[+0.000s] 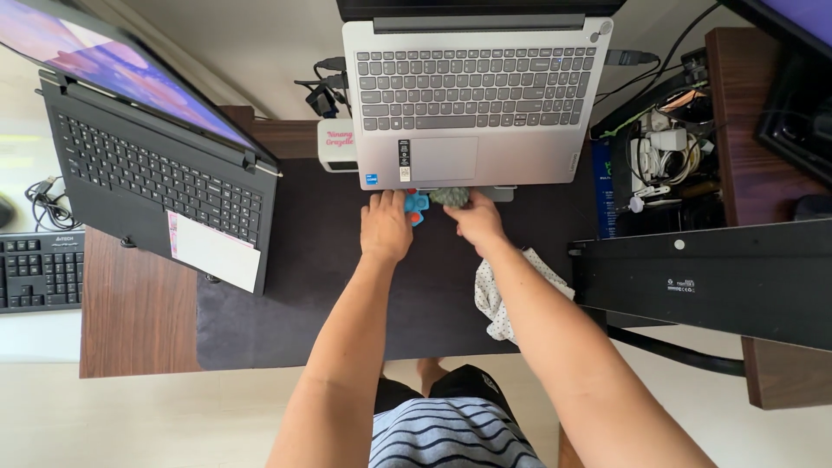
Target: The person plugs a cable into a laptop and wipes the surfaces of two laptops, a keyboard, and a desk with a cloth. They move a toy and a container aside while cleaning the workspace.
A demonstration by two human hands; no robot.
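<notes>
Blue toy (417, 206) at silver laptop (472, 95) front edge, under our left hand (385, 227) fingertips; right hand (475, 217) closed around grey-green bumpy object (450, 197). We advise steady left hold, wrists clear of spotted cloth (496, 299).

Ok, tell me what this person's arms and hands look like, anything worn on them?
Both arms are bare from the elbow down: no sleeves show, and no watch, bracelet or gloves. The left hand and right hand show no rings that I can make out. Lower down, a striped top and dark shorts show.
</notes>
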